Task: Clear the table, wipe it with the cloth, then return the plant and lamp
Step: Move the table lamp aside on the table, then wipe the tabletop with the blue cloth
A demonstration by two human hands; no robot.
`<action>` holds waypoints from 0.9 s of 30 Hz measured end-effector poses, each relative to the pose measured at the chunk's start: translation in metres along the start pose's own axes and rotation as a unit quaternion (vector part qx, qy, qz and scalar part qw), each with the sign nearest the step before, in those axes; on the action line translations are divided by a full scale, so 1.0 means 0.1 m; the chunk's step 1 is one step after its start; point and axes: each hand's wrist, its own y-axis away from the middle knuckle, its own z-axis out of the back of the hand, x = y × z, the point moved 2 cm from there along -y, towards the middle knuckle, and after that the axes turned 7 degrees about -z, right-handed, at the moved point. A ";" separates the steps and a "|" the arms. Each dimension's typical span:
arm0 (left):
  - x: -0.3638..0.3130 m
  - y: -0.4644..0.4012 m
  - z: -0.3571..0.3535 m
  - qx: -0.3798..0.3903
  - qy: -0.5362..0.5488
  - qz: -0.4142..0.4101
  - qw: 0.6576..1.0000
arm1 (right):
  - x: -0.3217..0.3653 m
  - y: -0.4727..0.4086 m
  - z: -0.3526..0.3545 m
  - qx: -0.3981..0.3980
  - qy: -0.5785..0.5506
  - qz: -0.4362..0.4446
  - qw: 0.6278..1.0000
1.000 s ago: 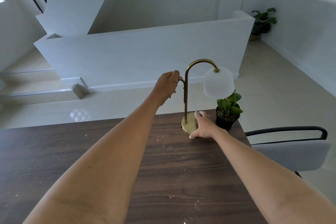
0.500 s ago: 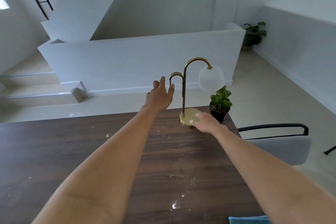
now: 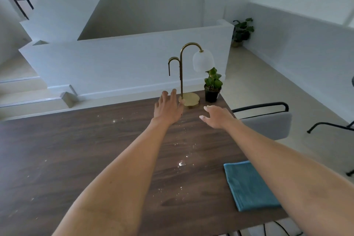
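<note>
Fingers (image 3: 168, 96) spread, holding nothing — lamp (image 3: 188, 74) just beyond, plant (image 3: 212, 86) right.

The tabletop (image 3: 76, 159) is showing dark brown wood with a streaked grain running across the lower frame, and white specks (image 3: 181, 163) are dotting it near the middle. At the lower right, a folded cloth (image 3: 249, 186) is showing plain teal blue. Above centre, the lamp (image 3: 181, 74) is gleaming brass gold on its stem and round base, and its shade (image 3: 203, 60) is glowing frosted white. Just right of it, the plant (image 3: 212, 78) is showing green leaves in a black pot (image 3: 211, 96). At the right edge, a chair (image 3: 268, 124) is showing grey upholstery with a black frame. The walls are looking pale grey-white.
</note>
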 end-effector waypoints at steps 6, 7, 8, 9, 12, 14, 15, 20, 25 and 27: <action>-0.46 0.37 -0.17 0.038 -0.013 -0.035 0.999 | -0.47 0.60 -0.09 -0.001 0.006 -0.035 0.999; -0.54 0.42 -0.20 0.043 -0.018 -0.038 0.998 | -0.56 0.67 -0.10 -0.001 0.013 -0.038 0.999; -0.61 0.48 -0.22 0.046 -0.022 -0.038 0.998 | -0.64 0.73 -0.10 0.002 0.017 -0.040 0.999; -0.67 0.53 -0.24 0.047 -0.023 -0.033 0.998 | -0.72 0.78 -0.10 0.008 0.019 -0.040 0.999; -0.83 0.68 -0.35 0.046 -0.022 -0.016 0.999 | -0.95 0.87 -0.10 0.014 0.012 -0.037 0.999; -0.94 0.77 -0.44 0.041 -0.013 0.003 0.999 | -1.07 0.91 -0.12 0.015 0.011 -0.031 0.999; -0.99 0.82 -0.49 0.046 -0.007 0.017 0.999 | -1.13 0.95 -0.12 0.021 0.008 -0.025 0.999; -1.24 1.06 -0.88 0.100 -0.007 0.039 0.994 | -1.45 1.13 -0.32 0.069 -0.033 -0.014 0.997; -1.42 1.20 -1.25 0.160 -0.003 0.020 0.987 | -1.64 1.20 -0.56 0.099 -0.059 0.001 0.993; -1.46 1.23 -1.38 0.181 0.002 0.005 0.983 | -1.69 1.20 -0.66 0.097 -0.063 0.006 0.993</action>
